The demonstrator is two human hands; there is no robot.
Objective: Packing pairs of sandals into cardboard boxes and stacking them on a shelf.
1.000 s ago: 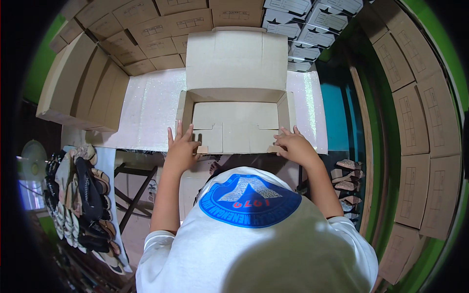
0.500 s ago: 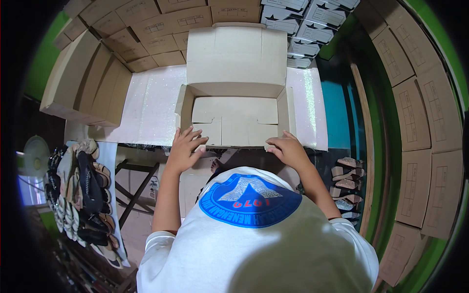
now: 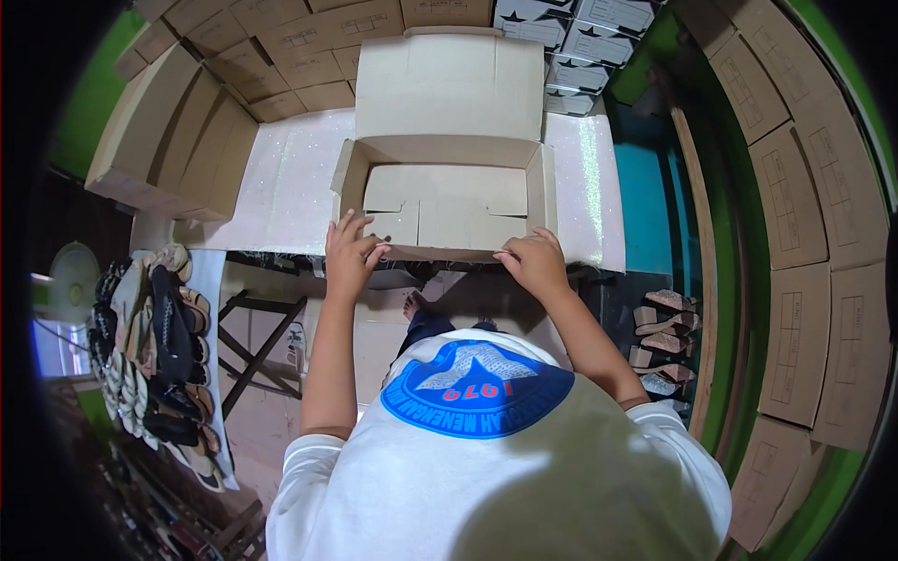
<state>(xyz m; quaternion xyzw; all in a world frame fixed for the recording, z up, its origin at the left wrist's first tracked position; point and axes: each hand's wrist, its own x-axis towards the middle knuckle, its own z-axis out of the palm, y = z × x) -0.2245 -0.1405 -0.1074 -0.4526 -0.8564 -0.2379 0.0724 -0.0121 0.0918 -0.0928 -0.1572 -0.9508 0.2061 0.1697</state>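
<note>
An open cardboard box sits at the table's near edge, its lid raised at the back and its near side facing me. At its near left corner, my left hand has its fingers curled around the corner and the thumb against the near wall. Toward the near right corner, my right hand pinches the top of the near wall between thumb and fingers. Slotted flaps lie across the box's bottom, and nothing else shows inside it.
Brown cartons and white star-marked boxes are stacked behind. More cartons stand on the left and along the right wall. Shoes hang at left and others sit at right. A dark folding stand is below.
My right hand has slid left along the near wall and closed on it. My left fingers have drawn in at the corner. The whole view has shifted slightly, with the box higher in it.
</note>
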